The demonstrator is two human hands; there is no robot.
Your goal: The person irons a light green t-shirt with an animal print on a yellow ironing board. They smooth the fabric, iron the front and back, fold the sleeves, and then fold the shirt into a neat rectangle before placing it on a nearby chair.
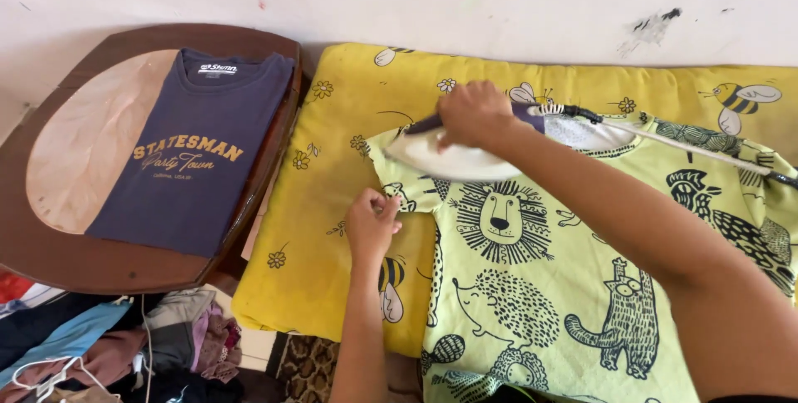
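Animal-print shirt (pixel 573 287), pale green, spread flat over a yellow bee-patterned cloth (pixel 332 170) below a white wall. Left of that, a folded navy T-shirt (pixel 195 149) lying on an oval brown wooden tabletop (pixel 83 262). Lower left, a heap of mixed clothes (pixel 108 345). White iron (pixel 474 154) resting on the shirt's sleeve, cord (pixel 690 147) trailing right. Right hand (pixel 474 114) clenched around the iron's handle. Left hand (pixel 371 222) pinching the sleeve hem, grip closed on fabric.
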